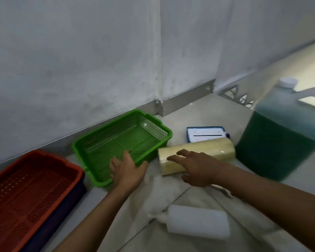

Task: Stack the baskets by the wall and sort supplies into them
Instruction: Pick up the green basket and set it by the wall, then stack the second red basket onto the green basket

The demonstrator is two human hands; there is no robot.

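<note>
The green perforated plastic basket lies under our left hand, which rests across its near rim; we cannot tell if it grips. Left of that hand, a red slotted plastic basket sits nested in a dark blue basket. Our right hand hovers, fingers spread, over a yellowish wrapped roll. We judge nothing sorted yet.

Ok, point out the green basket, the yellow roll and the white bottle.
green basket (120, 140), head view, bare mesh floor.
yellow roll (220, 148), head view, upper side near its right end.
white bottle (198, 221), head view, middle of its body.
</note>
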